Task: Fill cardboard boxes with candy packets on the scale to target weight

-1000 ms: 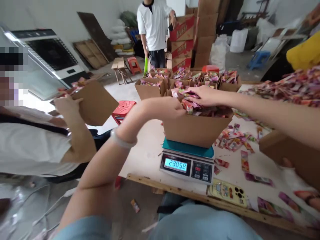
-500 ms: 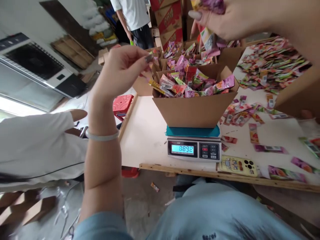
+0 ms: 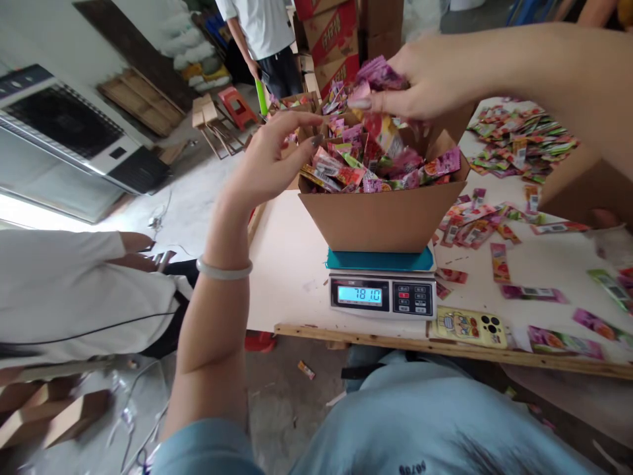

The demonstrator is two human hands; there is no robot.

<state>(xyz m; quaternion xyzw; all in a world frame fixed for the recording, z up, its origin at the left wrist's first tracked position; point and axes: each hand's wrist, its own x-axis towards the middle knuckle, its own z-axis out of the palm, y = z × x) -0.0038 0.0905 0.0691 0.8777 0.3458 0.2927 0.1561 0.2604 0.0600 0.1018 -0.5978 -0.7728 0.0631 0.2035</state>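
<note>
A cardboard box point(image 3: 380, 221) full of small pink, purple and yellow candy packets point(image 3: 341, 170) stands on the blue-green tray of a digital scale point(image 3: 363, 296), whose lit display seems to read 781.0. My right hand point(image 3: 413, 82) is above the back of the box, its fingers round several packets point(image 3: 380, 74). At the box's left rim is my left hand point(image 3: 281, 155), thumb and fingers curved apart, with nothing seen between them. A pale bangle circles the left wrist.
Loose packets point(image 3: 524, 142) are heaped at the right of the white table. A yellow phone point(image 3: 469, 326) lies beside the scale. More filled boxes stand behind. A person in white point(image 3: 262, 30) stands at the back; another point(image 3: 74, 284) is at the left.
My right hand has come down and left over the box with packets. My left hand has shifted right, to the box's rim. The number on the scale display has changed.
</note>
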